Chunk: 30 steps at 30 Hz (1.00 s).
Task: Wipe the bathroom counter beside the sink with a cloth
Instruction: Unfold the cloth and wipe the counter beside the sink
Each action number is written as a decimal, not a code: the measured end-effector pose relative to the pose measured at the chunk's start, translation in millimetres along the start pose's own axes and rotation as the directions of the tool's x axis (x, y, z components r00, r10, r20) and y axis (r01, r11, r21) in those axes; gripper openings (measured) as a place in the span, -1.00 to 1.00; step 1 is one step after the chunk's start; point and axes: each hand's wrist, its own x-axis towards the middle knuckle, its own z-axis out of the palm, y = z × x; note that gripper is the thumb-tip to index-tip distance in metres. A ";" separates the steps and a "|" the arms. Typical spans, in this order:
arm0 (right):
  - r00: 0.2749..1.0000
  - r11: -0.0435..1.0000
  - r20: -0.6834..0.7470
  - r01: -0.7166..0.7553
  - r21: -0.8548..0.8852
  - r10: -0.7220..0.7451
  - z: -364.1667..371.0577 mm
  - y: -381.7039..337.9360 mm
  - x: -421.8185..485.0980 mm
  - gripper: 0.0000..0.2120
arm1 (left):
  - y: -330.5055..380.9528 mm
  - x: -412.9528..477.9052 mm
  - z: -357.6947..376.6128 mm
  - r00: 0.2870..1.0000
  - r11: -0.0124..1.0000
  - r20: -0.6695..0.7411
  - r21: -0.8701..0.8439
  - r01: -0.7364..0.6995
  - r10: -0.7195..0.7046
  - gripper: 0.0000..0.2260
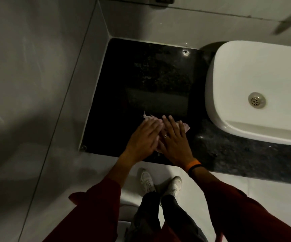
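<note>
A dark polished stone counter (141, 75) runs left of a white basin (256, 81). Near its front edge lies a pale pink cloth (237, 127), mostly hidden under my hands; only its frayed far corner and right edge show. My left hand (143, 137) and my right hand (173, 140) lie flat side by side on the cloth, fingers stretched out and pointing away from me, pressing it onto the counter. A ring is on my right hand and an orange and black band on that wrist.
Grey tiled walls (36, 84) close in the counter on the left and at the back. The basin has a metal drain (256, 100). A small bright spot (186, 52) shows near the counter's back edge. Below the counter are a pale floor and my white shoes (146, 180).
</note>
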 end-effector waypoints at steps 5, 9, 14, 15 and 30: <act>0.994 0.994 0.021 0.106 -0.003 -0.106 2.3 18.5 68.4 -0.42 | -40.8 28.9 22.8 0.992 0.977 0.001 0.175 0.124 -0.127 -0.48; 0.992 0.992 0.007 0.125 -0.006 -0.125 -20.5 17.9 115.4 -0.42 | -69.3 61.7 -1.2 0.987 0.967 -0.028 0.198 0.159 -0.156 -0.48; 0.989 0.990 -0.042 0.140 -0.031 -0.141 -53.7 33.4 174.0 -0.37 | -94.3 111.3 -31.2 0.978 0.967 -0.077 0.157 0.202 -0.192 -0.50; 0.991 0.992 -0.041 0.127 -0.024 -0.128 -54.7 36.4 191.6 -0.36 | -103.9 124.2 -31.4 0.976 0.965 -0.072 0.147 0.215 -0.207 -0.50; 0.981 0.982 -0.182 -0.030 0.184 0.064 -61.5 26.8 132.4 -0.35 | -56.6 108.7 -43.0 0.958 0.957 -0.138 0.117 0.267 -0.251 -0.50</act>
